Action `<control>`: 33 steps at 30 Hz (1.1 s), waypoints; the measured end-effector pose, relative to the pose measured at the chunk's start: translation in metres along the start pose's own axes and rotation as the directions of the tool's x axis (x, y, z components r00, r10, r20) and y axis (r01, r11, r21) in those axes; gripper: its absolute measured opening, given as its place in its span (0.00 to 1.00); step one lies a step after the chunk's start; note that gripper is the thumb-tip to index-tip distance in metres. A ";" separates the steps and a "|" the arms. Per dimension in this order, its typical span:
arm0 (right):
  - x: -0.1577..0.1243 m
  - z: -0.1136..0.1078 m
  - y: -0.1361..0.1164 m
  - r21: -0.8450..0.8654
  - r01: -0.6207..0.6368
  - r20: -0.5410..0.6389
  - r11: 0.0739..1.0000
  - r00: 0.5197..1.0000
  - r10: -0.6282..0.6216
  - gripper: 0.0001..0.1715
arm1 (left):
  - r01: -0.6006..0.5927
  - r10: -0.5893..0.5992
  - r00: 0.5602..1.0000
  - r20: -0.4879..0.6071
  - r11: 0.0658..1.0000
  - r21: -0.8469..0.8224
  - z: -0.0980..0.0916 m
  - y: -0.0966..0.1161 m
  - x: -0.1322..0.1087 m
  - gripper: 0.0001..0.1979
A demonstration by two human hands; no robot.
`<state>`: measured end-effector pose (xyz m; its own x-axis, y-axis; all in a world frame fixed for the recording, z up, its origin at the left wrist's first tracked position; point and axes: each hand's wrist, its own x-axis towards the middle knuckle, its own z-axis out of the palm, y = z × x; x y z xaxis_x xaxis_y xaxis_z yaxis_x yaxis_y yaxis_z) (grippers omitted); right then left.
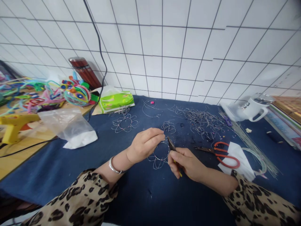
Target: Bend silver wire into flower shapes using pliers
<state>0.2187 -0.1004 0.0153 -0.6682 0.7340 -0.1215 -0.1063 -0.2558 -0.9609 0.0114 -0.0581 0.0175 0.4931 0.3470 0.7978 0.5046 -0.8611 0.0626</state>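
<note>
My left hand (144,145) is closed in a pinch on a thin silver wire flower frame (159,156) that lies on the dark blue cloth (131,194). My right hand (187,164) is wrapped round small pliers with yellow handles (172,147); the dark jaws touch the wire frame at its upper right. A silver bangle sits on my left wrist. Both sleeves are leopard print.
More wire flowers (124,123) and a tangle of loose wire (202,121) lie further back. Red-handled scissors (222,154) rest on white paper at the right, by a bundle of straight wires (251,144). White mug (255,108), green tissue pack (116,101), plastic bag (70,127), yellow glue gun (14,125).
</note>
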 end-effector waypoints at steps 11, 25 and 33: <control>0.001 0.000 0.002 0.062 -0.010 0.023 0.998 1.000 0.009 0.18 | -0.052 0.051 0.998 0.022 0.999 0.011 -0.003 0.000 0.002 0.16; 0.001 0.002 -0.002 -0.003 -0.005 -0.001 1.000 1.000 0.005 0.19 | -0.062 0.062 0.998 -0.005 0.998 -0.009 -0.002 0.000 0.002 0.15; 0.000 0.000 -0.004 -0.113 -0.031 -0.041 0.993 0.999 0.027 0.20 | 0.053 -0.053 0.999 0.003 0.998 -0.038 -0.003 0.005 0.005 0.14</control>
<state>0.2190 -0.0989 0.0191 -0.6404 0.7518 -0.1571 -0.0015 -0.2058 -0.9786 0.0141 -0.0616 0.0237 0.4683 0.3930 0.7914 0.5025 -0.8551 0.1274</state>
